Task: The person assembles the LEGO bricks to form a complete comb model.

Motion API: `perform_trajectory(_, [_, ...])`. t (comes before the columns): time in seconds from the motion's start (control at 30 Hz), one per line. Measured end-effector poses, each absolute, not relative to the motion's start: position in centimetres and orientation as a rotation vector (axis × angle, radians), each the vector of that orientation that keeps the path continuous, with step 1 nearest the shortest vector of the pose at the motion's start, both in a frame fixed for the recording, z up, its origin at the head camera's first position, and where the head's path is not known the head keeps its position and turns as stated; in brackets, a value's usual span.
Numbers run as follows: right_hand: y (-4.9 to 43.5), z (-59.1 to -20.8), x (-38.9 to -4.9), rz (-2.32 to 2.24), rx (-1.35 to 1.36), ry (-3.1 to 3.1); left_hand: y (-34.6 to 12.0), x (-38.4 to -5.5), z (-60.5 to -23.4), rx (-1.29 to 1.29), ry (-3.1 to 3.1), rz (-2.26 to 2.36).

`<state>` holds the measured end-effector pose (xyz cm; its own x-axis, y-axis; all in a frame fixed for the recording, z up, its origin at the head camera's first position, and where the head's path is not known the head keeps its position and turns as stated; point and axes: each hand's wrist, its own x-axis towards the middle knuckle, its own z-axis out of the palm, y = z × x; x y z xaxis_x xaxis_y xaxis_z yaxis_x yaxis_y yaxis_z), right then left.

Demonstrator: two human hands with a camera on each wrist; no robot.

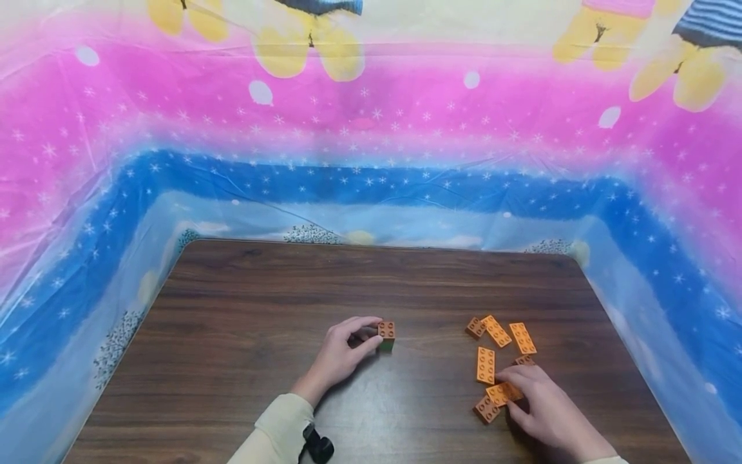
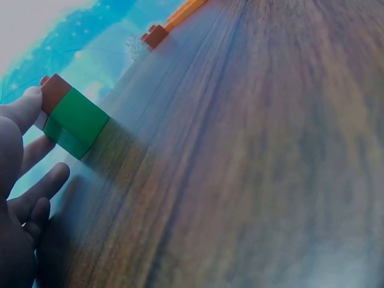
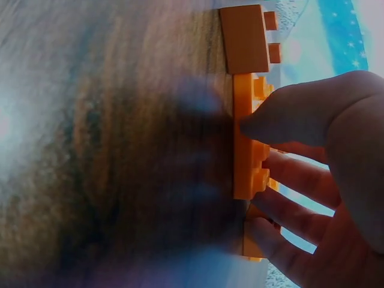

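Note:
Thumb and index finger of my left hand (image 1: 339,353) pinch a small stack near the table's middle. It is a brown building brick (image 1: 386,329) with studs on top of a green block (image 1: 386,345); in the left wrist view the green block (image 2: 78,123) stands on the wood. On the right, my right hand (image 1: 547,403) holds a flat orange building brick (image 1: 496,394) between thumb and fingers, low at the table. Close against that brick's end lies a brown brick (image 1: 485,410). Another brown brick (image 1: 524,361) is partly hidden behind the right hand.
Three more flat orange bricks (image 1: 485,365) lie beyond the right hand, with a brown brick (image 1: 475,328) by the farthest. The wooden table (image 1: 261,290) is bordered by a patterned pink and blue cloth (image 1: 348,180) at the back and sides.

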<state>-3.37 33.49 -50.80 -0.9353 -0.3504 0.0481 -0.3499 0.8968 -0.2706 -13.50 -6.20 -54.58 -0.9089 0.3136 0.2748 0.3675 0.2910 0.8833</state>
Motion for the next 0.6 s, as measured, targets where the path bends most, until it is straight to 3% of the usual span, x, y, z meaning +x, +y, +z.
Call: perform_trajectory(0.6, [34.4,-52.1,-3.6,-0.498,-0.755,3.091,-6.2,-13.5,-54.4,-0.667,-2.464,-1.745])
